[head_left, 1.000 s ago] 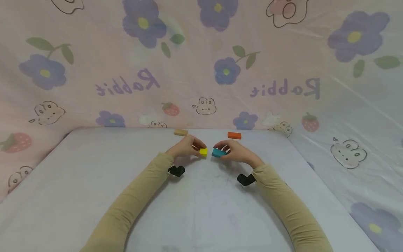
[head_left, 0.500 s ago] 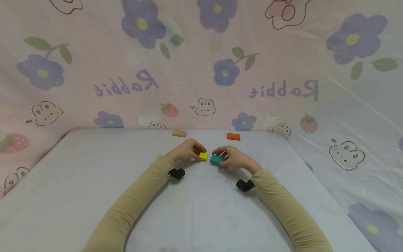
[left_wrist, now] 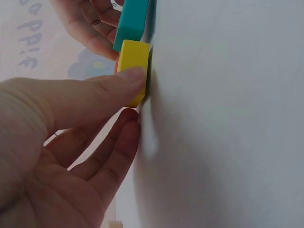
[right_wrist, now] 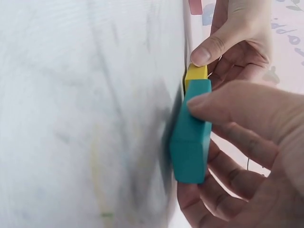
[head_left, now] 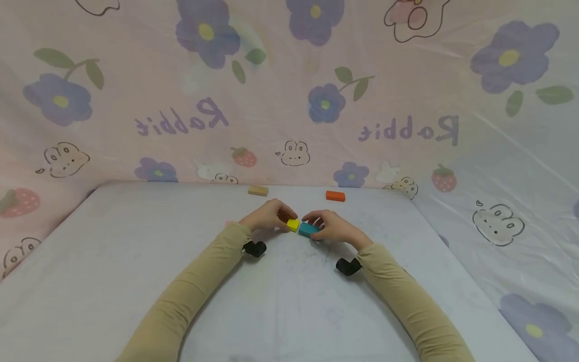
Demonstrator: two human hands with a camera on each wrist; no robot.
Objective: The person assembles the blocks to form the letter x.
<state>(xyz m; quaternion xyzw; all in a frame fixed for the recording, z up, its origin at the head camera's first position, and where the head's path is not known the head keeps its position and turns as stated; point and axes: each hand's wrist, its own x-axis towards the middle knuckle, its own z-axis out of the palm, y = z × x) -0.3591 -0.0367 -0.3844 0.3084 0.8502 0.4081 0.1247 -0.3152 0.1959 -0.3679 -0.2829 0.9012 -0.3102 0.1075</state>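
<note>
My left hand (head_left: 268, 216) pinches a yellow block (left_wrist: 133, 61) between thumb and fingers, low over the white table. From the other side my right hand (head_left: 335, 226) holds a teal block (right_wrist: 192, 137), its thumb on one long side and its fingers behind. The two blocks stand end to end in the middle of the table. In the left wrist view the teal block (left_wrist: 133, 21) meets the yellow one's end. The right wrist view shows the yellow block (right_wrist: 196, 72) just past the teal block's far end.
A plain wooden block (head_left: 258, 191) lies at the back of the table, left of centre. An orange block (head_left: 335, 196) lies at the back right. Behind the white table (head_left: 289, 301) hangs a patterned cloth (head_left: 271, 100).
The teal block in my right hand has moved left toward the yellow block, and the gap between them has closed. Both hands have come slightly lower in the head view.
</note>
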